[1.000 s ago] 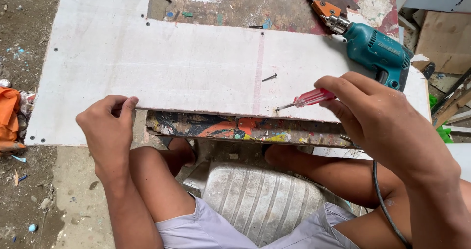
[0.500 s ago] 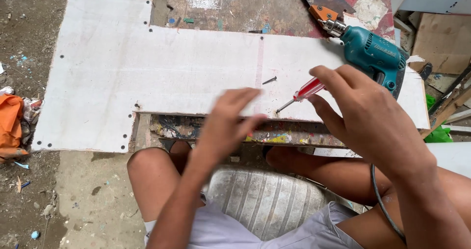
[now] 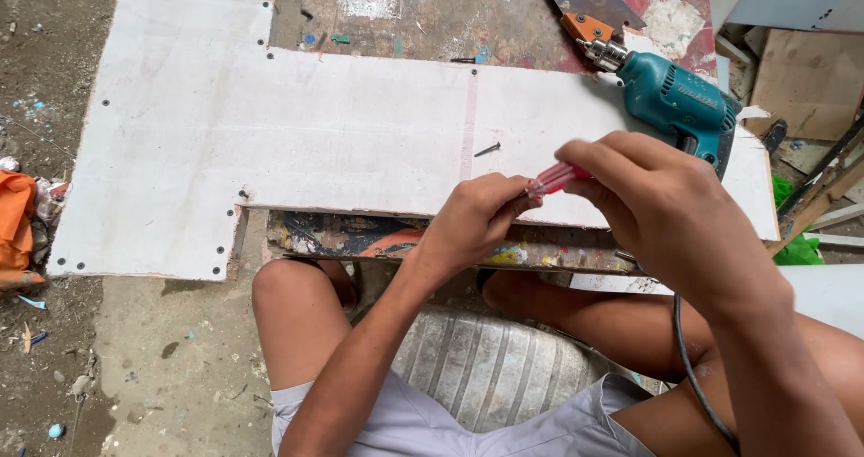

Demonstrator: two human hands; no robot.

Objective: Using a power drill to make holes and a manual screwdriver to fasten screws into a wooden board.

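Red clear plastic forms the handle of a small screwdriver [image 3: 556, 179], pinched in the right hand [image 3: 670, 209] over the near edge of the white board [image 3: 297, 142]. The left hand [image 3: 472, 218] closes its fingertips on the shaft end. Light, stiff and slick, it looks best gripped at the handle. A loose screw [image 3: 487, 149] lies just beyond.

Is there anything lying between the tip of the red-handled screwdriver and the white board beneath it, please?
Nothing visible does. The right hand holds the screwdriver by its handle, and the left hand closes around its tip, hiding where it meets the white board. The loose screw lies apart.
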